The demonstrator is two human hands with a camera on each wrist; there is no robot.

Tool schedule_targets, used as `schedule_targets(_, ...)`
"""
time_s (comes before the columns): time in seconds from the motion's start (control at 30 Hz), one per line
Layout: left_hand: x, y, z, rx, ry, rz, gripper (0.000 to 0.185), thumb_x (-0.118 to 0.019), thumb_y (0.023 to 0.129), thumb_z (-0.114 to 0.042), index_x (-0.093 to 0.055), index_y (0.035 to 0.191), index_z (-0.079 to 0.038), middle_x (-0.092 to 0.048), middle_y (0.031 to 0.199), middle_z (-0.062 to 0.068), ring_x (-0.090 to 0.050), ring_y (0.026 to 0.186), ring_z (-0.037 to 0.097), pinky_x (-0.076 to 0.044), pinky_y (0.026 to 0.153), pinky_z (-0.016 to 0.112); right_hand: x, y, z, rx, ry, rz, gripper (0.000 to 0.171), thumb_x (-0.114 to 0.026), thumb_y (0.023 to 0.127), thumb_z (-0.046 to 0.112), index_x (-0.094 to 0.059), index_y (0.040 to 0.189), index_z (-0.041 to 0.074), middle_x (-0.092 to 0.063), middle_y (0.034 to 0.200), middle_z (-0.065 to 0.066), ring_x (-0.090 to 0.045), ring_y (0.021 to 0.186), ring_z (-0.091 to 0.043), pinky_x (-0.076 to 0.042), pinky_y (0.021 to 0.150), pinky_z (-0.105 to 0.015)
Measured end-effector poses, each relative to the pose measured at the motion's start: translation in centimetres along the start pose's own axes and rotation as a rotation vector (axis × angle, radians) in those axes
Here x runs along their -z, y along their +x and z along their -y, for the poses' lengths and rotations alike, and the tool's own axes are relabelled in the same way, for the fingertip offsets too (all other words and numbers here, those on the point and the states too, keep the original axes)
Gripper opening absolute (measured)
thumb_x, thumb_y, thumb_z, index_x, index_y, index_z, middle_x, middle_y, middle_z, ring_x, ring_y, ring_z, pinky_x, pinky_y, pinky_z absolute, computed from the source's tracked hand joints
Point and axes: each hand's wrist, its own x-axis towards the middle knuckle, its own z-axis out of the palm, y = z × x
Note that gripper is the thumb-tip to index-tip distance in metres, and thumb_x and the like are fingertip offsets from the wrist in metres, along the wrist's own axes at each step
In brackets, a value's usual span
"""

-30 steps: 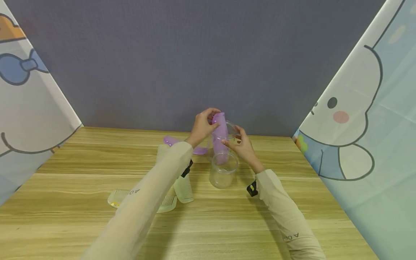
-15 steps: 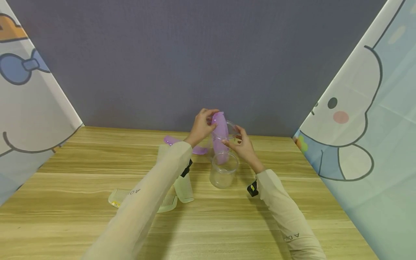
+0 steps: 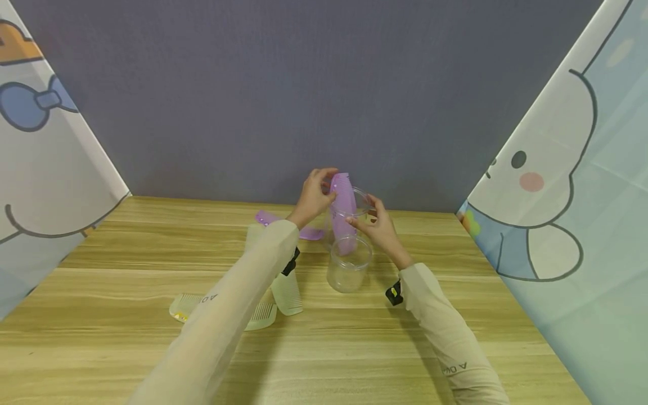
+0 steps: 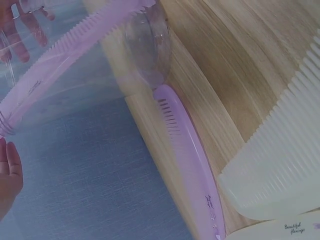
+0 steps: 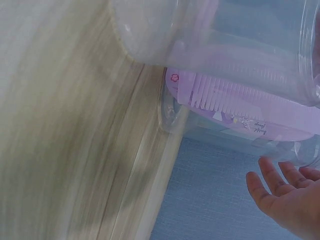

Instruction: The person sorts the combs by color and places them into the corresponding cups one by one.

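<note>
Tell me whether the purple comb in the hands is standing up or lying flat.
Standing up. The purple comb is on end inside the far clear cup, its top held by the left hand.

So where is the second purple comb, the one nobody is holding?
In the head view the loose purple comb lies flat on the wooden table near the back wall, left of the clear jars and behind the left hand.

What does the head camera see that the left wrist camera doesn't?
Only the head view shows both hands, the left hand and right hand, the near clear jar and the cartoon curtains. Only the left wrist view shows tiny writing on a pale comb. Both show the upright purple comb and the wooden table.
</note>
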Motion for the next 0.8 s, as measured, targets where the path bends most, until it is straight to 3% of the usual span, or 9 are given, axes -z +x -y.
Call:
schedule_targets(0.37,0.0,-0.2,0.2,-0.016,-0.063,-0.010,0.046,-0.062,0.080,0.006,-0.050,0.124,-0.002,-0.048,0.119,0.019,-0.056,0.100,0.030,-0.051,0.088,0.039,0.1,-0.1,-0.1,-0.007,0.008,0.006,0.083,-0.070,0.080,0.030,-0.021,0.142,0.005,-0.029,0.146,-0.017,-0.039,0.125,-0.036,-0.034,0.103,-0.049)
schedule_targets(0.63,0.5,-0.2,0.5,0.007,-0.070,0.019,0.047,-0.064,0.081,0.000,-0.050,0.125,-0.006,-0.049,0.123,0.016,-0.058,0.104,0.029,-0.054,0.081,0.031,0.1,-0.1,-0.1,-0.006,0.008,0.000,0.082,-0.070,0.080,0.029,-0.022,0.142,0.005,-0.030,0.145,-0.017,-0.039,0.124,-0.036,-0.035,0.103,-0.048)
schedule_targets(0.8,1.1,-0.4,0.9,-0.006,-0.085,0.026,0.047,-0.066,0.080,-0.002,-0.051,0.124,-0.007,-0.052,0.121,0.014,-0.058,0.104,0.029,-0.053,0.084,0.035,0.0,-0.1,0.0,-0.004,0.016,-0.009,0.081,-0.071,0.079,0.026,-0.024,0.141,0.004,-0.031,0.144,-0.019,-0.040,0.123,-0.037,-0.035,0.103,-0.049)
